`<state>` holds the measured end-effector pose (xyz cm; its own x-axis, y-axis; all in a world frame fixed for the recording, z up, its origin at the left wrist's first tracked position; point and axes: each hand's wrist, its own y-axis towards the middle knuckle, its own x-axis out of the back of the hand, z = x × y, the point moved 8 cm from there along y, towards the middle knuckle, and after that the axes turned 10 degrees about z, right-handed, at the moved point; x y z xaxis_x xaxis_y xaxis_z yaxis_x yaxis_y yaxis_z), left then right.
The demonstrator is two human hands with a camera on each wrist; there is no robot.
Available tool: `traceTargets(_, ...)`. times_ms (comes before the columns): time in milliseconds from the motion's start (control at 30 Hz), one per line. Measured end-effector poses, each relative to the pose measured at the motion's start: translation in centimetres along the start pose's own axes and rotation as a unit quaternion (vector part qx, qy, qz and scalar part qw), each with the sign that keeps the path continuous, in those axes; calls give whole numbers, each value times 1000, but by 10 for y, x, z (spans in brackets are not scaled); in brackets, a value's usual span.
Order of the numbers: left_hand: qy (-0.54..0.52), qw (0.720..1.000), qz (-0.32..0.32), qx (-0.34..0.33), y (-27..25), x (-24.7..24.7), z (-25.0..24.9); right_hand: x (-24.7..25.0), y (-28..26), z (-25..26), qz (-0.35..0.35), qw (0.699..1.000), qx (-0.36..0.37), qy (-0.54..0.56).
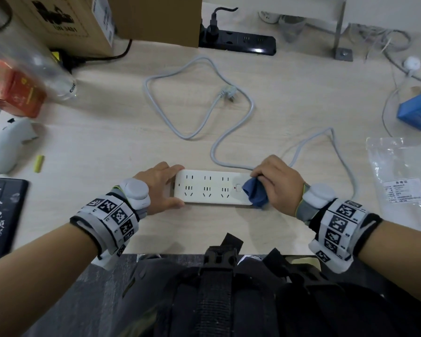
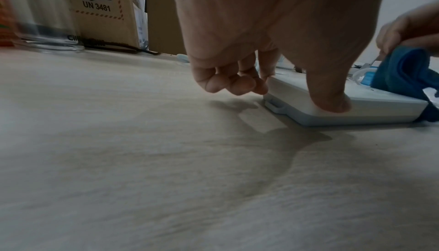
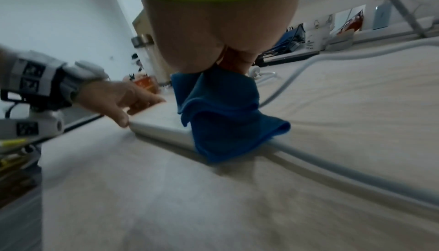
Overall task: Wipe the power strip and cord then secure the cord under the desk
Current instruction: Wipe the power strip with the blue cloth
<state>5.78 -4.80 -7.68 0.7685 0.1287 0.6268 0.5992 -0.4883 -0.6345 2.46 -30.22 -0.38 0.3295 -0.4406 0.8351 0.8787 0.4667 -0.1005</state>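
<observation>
Pale wood-grain desk [image 1: 107,132] fills the view, with the white power strip [image 1: 212,188] lying flat near its front edge. Left hand [image 1: 159,184] holds the strip's left end, thumb on the near edge and fingers curled at the far corner (the smaller fingers tuck loosely beside it, seen from the left wrist). Right hand [image 1: 278,182] pinches a bunched blue cloth [image 1: 255,194], soft and folded, against the strip's right end beside the switch, the cloth draping over the near right corner onto the desk. From that end a smooth grey cord [image 1: 229,113] loops away across the desk, its plug [image 1: 227,92] lying loose in the middle. Further out: a black power strip [image 1: 243,41] at the far edge beside a cardboard box [image 1: 58,20], a dark phone [image 1: 4,215] at near left, a blue carton [image 1: 418,113] and a clear plastic bag [image 1: 404,181] at right.
</observation>
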Motion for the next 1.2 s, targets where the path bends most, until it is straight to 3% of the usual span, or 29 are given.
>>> traceTargets(167,6,1000,3,3,0,1,0,1,12,15,-20,999,31,34)
traceTargets(267,5,1000,4,4,0,-1,0,22,14,15,-81,994,-2,74)
traceTargets(333,2,1000,3,1,0,-2,-1,36,19,26,-105,991,12,85)
traceTargets(400,-2,1000,-3,0,0,-1,0,32,27,29,-69,994,31,82)
traceTargets(467,4,1000,-6,1,0,1,0,7,31,24,42,998,37,25)
traceTargets(533,13,1000,-8,4,0,1,0,-22,25,19,160,984,47,-57)
traceTargets(600,18,1000,-8,5,0,1,0,-32,20,18,205,974,40,-93)
traceTargets(733,16,1000,-9,0,-2,0,-2,-17,25,26,114,986,58,-103)
traceTargets(867,19,1000,-9,0,-3,3,-3,-47,22,18,170,968,106,-153)
traceTargets(1000,27,999,-17,-1,-4,3,-5,-37,21,14,147,967,136,-156)
traceTargets(1200,22,1000,-7,-3,-3,0,-3,-46,13,23,171,963,176,-114)
